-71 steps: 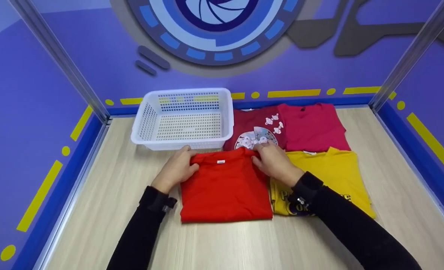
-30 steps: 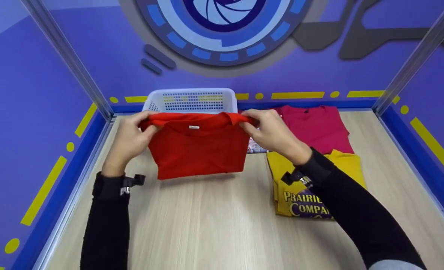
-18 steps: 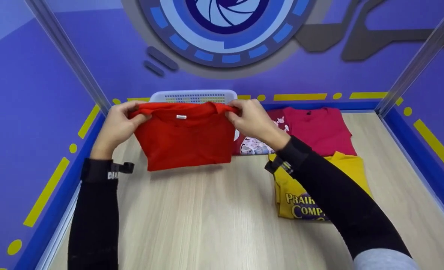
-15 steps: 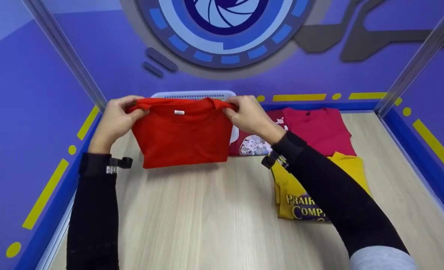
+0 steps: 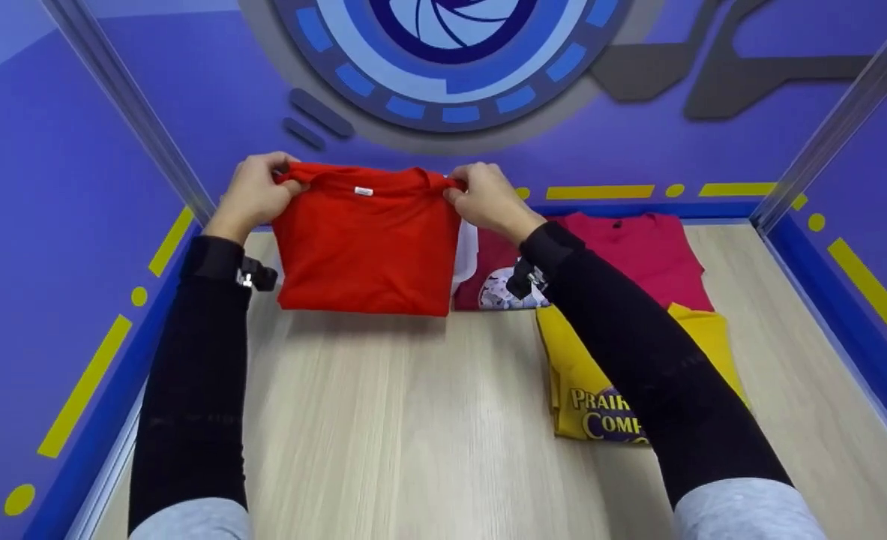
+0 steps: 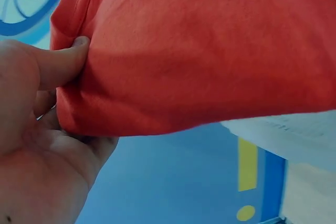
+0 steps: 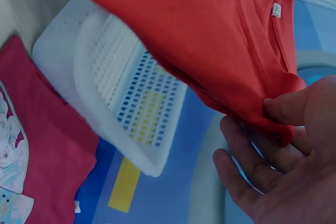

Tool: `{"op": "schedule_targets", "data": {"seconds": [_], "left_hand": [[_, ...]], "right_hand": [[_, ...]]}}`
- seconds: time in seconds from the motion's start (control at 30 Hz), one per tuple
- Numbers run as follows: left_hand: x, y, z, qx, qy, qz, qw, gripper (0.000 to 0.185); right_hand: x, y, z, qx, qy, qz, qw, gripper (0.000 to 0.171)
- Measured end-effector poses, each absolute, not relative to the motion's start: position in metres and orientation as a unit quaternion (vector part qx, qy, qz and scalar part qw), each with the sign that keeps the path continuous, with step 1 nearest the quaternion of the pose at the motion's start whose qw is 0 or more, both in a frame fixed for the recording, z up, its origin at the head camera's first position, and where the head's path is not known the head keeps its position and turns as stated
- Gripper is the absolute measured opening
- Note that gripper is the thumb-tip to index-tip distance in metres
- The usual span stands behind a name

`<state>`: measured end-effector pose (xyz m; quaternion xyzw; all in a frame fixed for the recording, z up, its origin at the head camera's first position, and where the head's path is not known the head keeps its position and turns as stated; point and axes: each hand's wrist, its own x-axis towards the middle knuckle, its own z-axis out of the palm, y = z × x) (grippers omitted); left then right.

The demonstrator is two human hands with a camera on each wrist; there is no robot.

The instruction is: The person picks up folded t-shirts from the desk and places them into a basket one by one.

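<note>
A folded red T-shirt [image 5: 368,247] with a white neck label hangs in the air between both hands. My left hand [image 5: 256,191] pinches its left shoulder corner; the left wrist view shows the thumb lying on the red cloth [image 6: 173,56]. On the other side my right hand [image 5: 492,199] pinches the right shoulder corner, thumb in front and fingers behind. Behind and below the shirt stands a white plastic basket [image 7: 142,93], mostly hidden in the head view, where only a strip of its right side [image 5: 467,251] shows.
Right of the basket lies a folded dark red shirt [image 5: 492,259] with a floral print. Beside it is a folded crimson shirt [image 5: 638,255]. A folded yellow shirt [image 5: 578,375] lies nearer, partly under the right sleeve. Purple-blue panels [image 5: 211,90] enclose the wooden table [image 5: 413,420].
Both hands have lifted the red shirt off the table and carried it leftward and away, up to the basket. Most recently it has risen further, now covering nearly all of the basket.
</note>
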<state>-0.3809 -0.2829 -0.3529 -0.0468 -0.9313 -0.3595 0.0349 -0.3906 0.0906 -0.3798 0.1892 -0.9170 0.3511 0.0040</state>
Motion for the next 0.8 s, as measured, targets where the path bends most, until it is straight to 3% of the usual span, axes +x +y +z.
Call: {"op": "schedule_targets", "data": {"seconds": [0.2,0.53,0.8], "left_hand": [[-0.401,-0.281,-0.371,-0.031,-0.930,-0.364,0.035,0.025],[-0.419,-0.272,-0.397,-0.047,-0.934,-0.338,0.106,0.026],[-0.428,-0.267,-0.411,-0.041,-0.953,-0.289,0.079,0.033]], "right_hand": [[-0.407,0.086,-0.394,0.189,-0.923,0.334,0.023,0.029],[-0.429,0.077,-0.410,0.162,-0.939,0.302,0.034,0.032],[-0.436,0.072,-0.430,0.171,-0.955,0.237,0.057,0.030]]}}
